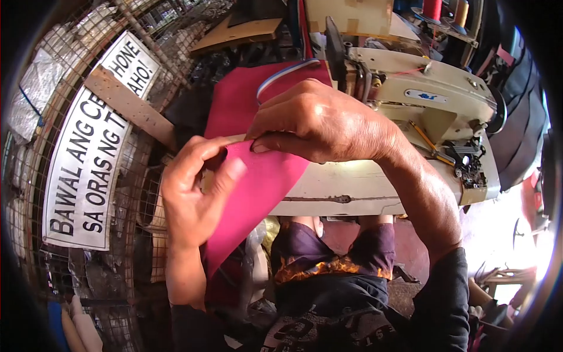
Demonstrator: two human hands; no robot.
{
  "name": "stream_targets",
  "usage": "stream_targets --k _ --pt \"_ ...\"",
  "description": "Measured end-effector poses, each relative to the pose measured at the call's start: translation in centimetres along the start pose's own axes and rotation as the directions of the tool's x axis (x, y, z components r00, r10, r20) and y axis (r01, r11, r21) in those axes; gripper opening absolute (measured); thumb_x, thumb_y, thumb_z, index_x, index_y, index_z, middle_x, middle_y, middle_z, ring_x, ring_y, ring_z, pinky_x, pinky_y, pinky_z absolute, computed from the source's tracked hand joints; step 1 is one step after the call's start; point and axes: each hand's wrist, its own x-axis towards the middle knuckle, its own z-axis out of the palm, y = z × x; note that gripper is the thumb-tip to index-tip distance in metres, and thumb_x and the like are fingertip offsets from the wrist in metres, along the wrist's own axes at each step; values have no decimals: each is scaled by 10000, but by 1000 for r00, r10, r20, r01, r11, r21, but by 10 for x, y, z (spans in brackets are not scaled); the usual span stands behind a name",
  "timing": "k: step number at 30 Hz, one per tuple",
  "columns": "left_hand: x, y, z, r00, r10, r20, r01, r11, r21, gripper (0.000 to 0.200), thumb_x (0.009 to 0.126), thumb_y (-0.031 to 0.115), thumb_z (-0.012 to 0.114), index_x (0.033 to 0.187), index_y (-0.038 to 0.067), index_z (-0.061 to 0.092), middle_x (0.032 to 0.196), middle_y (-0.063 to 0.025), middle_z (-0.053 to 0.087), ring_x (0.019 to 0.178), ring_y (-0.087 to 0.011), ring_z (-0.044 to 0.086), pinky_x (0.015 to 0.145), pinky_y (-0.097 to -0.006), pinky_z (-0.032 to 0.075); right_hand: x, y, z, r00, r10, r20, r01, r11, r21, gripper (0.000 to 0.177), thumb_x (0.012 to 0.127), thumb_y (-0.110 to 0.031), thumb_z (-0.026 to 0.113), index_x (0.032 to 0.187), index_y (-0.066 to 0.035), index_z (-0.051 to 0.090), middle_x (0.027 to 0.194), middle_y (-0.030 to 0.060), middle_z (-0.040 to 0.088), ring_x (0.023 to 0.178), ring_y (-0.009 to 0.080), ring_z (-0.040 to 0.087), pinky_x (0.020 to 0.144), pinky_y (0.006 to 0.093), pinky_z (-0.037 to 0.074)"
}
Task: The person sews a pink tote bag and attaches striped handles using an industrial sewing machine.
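Note:
A bright pink piece of fabric (258, 196) hangs in front of me, its upper edge folded between my hands. My right hand (322, 120) pinches that edge between thumb and curled fingers. At the left side of the fold, my left hand (196, 188) has its index finger along the edge. Its thumb, a little blurred, lies over the front of the cloth, and its other fingers are partly hidden. Darker pink fabric (231, 94) lies behind, with a white and blue strip (281, 76) curving over it. The sewing machine (434, 88) stands just beyond my right hand.
The white machine table (340, 188) spans the space below my right forearm. Tweezers (431, 141) and small dark metal parts (469, 164) sit at its right end. Thread spools (432, 10) stand at the back right. A wire mesh with a lettered sign (88, 176) borders the left.

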Motion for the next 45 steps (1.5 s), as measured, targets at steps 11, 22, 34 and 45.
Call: stream_targets --k 11,22,34,45 --pt "-59 -26 -6 945 102 311 -263 801 538 336 699 -70 728 1020 25 712 902 -97 588 828 -315 631 737 -415 531 -123 -106 52 996 79 32 -65 948 -313 310 780 -134 693 1044 28 684 970 154 714 877 296 739 731 390 613" --pt "-70 -29 66 777 12 629 -75 994 73 436 857 253 820 1162 -5 648 1070 -143 627 1006 -340 667 814 -438 568 -256 -123 150 961 267 77 -229 918 -325 406 797 -142 652 1155 48 639 1226 250 685 1204 383 675 1043 476 565" --pt "-23 -125 207 844 308 440 -452 849 273 502 939 329 709 1326 26 611 1431 -143 560 1373 -329 494 1177 -502 355 -245 -141 130 942 325 87 -297 924 -239 471 758 -128 645 1182 74 634 1285 279 644 1278 414 620 1101 516 519" --pt "-18 -116 210 819 227 527 -407 877 255 597 929 372 692 1375 2 551 1547 -166 441 1453 -386 392 1226 -552 281 -249 -158 129 841 540 -39 -537 822 -187 483 742 -130 655 1199 26 673 1280 212 684 1291 375 620 1077 491 516"
